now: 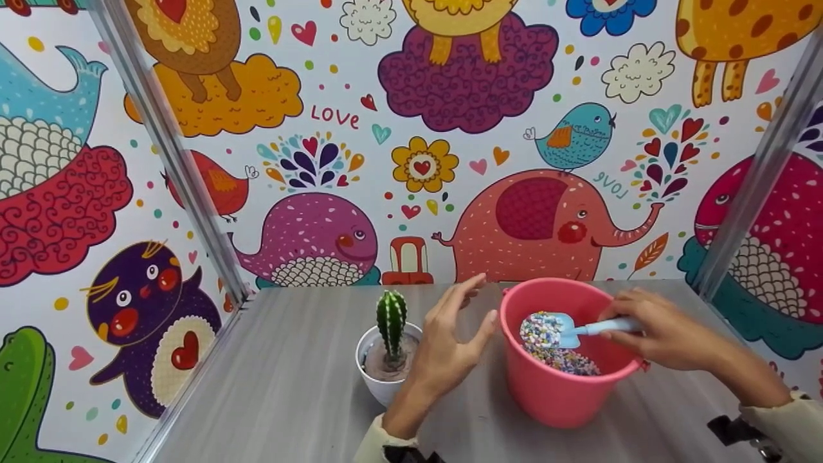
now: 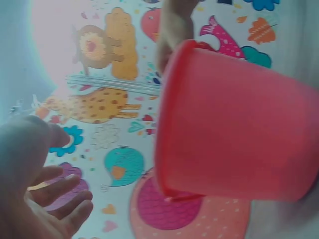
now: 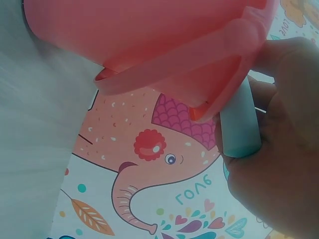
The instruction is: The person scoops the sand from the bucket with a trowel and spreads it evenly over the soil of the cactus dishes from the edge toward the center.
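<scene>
My right hand (image 1: 662,331) grips the handle of a light blue toy shovel (image 1: 607,326) over the pink bucket (image 1: 559,399). Small multicoloured pebbles (image 1: 540,329) heap on the shovel's blade, and more pebbles (image 1: 566,361) lie inside the bucket. In the right wrist view the fingers wrap the shovel's handle (image 3: 240,122) beside the bucket's rim. Between the bucket and a potted cactus (image 1: 391,325), my left hand (image 1: 447,347) is raised with fingers spread and nothing in it. It partly covers the white pot (image 1: 379,389), whose top shows brownish soil around the cactus.
The grey wood-grain table (image 1: 289,373) carries the bucket and the pot. Behind it stands a wall (image 1: 360,154) printed with cartoon animals, with metal posts (image 1: 173,161) at the corners. The bucket's pink carrying handle (image 3: 164,62) hangs down its outer side.
</scene>
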